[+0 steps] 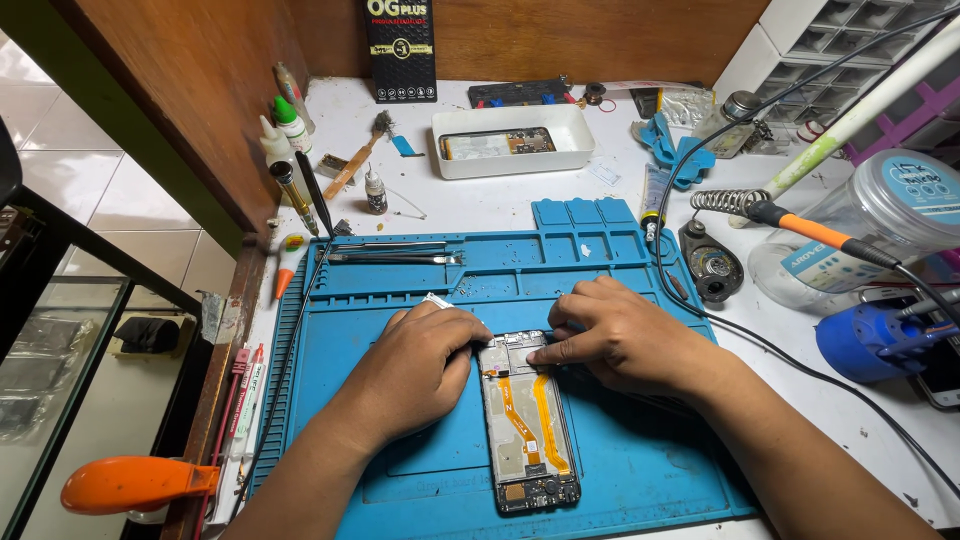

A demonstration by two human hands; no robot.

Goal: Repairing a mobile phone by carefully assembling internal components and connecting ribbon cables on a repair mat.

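The left hand (420, 365) rests curled, knuckles up, against the left edge of the opened black smartphone body (527, 425), with orange flex ribbons exposed along its length. The right hand (620, 335) lies on the phone's far end, index fingertip pressed to the top board; whether either hand grips a tool cannot be told. The phone lies lengthwise at the centre of the blue silicone repair mat (620, 470) on the white worktop (480, 205). On the mat's far edge lie metal tweezers (395, 258). Farther off, a white rectangular tray (512, 140) holds a second phone. A tall black package with yellow lettering (401, 50) leans against the far wooden wall.
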